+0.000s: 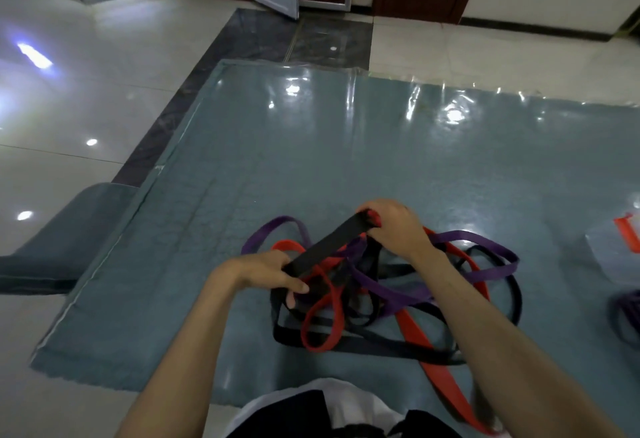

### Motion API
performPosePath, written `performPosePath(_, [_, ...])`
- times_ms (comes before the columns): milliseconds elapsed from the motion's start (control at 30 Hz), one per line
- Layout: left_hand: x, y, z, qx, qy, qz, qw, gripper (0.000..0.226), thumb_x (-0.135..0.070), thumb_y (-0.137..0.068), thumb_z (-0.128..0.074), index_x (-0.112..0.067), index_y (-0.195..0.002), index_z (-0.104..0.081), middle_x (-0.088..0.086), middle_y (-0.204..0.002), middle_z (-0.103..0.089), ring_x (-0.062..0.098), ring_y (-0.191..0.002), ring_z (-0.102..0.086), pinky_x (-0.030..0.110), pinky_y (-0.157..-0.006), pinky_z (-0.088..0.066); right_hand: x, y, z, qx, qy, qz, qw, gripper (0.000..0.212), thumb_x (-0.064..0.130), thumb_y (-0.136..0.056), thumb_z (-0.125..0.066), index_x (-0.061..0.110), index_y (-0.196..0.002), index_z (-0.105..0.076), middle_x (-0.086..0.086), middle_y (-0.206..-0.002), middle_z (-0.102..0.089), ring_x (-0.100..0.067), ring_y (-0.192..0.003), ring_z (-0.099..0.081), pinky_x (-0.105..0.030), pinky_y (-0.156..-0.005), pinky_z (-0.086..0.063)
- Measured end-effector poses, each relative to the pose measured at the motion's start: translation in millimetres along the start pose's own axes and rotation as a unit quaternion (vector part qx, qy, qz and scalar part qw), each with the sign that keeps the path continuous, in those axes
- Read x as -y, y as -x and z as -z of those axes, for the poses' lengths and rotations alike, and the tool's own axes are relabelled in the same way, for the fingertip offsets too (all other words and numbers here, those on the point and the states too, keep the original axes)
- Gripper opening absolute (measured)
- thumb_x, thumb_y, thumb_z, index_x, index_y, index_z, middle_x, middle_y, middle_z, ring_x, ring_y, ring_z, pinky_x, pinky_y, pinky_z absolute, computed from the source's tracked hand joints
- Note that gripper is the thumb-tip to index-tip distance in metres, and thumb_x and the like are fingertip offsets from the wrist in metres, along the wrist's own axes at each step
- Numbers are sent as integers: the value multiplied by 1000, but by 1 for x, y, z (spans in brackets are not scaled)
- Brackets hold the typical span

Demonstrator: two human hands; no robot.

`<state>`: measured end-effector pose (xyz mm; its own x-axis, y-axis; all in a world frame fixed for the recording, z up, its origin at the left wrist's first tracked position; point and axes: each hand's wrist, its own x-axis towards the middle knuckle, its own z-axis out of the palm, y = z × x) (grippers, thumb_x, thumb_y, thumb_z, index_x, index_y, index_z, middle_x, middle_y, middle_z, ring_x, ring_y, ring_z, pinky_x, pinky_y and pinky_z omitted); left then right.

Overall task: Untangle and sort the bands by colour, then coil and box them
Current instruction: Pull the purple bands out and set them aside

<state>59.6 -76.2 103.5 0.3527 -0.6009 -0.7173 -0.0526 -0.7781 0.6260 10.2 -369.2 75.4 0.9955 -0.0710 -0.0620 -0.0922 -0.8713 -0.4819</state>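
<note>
Bands [388,299], flat rubbery loops, lie tangled; both hands [266,273] [394,226] pinch one black strap [325,247] taut

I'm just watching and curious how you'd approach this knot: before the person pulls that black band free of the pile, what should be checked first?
1. Both ends of the stretch gripped: ok. The left hand and right hand hold the black band taut between them.
2. Black band free of the others: not ok. It runs down into the tangle, crossed by the red band and purple band.
3. Right hand holding black only: not ok. Some red shows in its grip.
4. Room to lay it out: ok. The blue mat ahead is bare.
5. Box ready: cannot tell. A clear container sits at the right edge, mostly cut off.
</note>
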Motion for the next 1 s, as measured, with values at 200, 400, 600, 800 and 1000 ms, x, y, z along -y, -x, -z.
performPosePath(200, [-22, 16, -19, 74, 143, -67, 985, 38, -27, -100, -72, 1, -121, -58, 26, -104, -77, 24, -84, -78, 25, -59, -57, -7, 32, -9, 166, -44, -142, 975, 109, 30, -81, -89, 26, -167, -21, -13, -169, -27, -39, -157, -19, -56, -125, -24])
performPosePath(400, [-43, 12, -40, -9, 400, -129, 907, 13, -16, -103, -64, -11, -115, -65, 22, -99, -77, 30, -82, -78, 40, -72, -66, 29, 102, -25, -89, -301, -112, 943, 17, 22, -104, -66, 7, -97, -72, -7, -87, -76, -17, -83, -72, -49, -82, -59])
performPosePath(600, [-61, -1, -69, 24, 529, -182, 828, 33, -16, -108, -48, -3, -134, -65, 18, -127, -72, 26, -111, -70, 34, -91, -61, 63, 139, -39, 30, -554, -72, 829, 29, 25, -107, -54, 9, -127, -69, 5, -115, -78, -8, -112, -71, -24, -98, -55])
performPosePath(800, [-44, -22, -83, -299, -123, -125, 938, 36, -12, -99, -55, -24, -125, -78, -2, -143, -64, 23, -132, -60, 44, -109, -50, 45, 158, -40, 25, -547, -86, 832, 19, 14, -104, -62, -4, -106, -69, -17, -66, -71, -27, -59, -70, -41, -71, -63])
performPosePath(1000, [-4, -53, -123, -60, -278, -192, 939, 60, -14, -85, -76, -23, -143, -62, 3, -156, -49, 23, -145, -43, 41, -117, -37, 8, 173, -28, -35, -657, -152, 738, 27, 18, -105, -60, 12, -131, -66, -5, -59, -39, -14, -38, -38, -27, -40, -46])
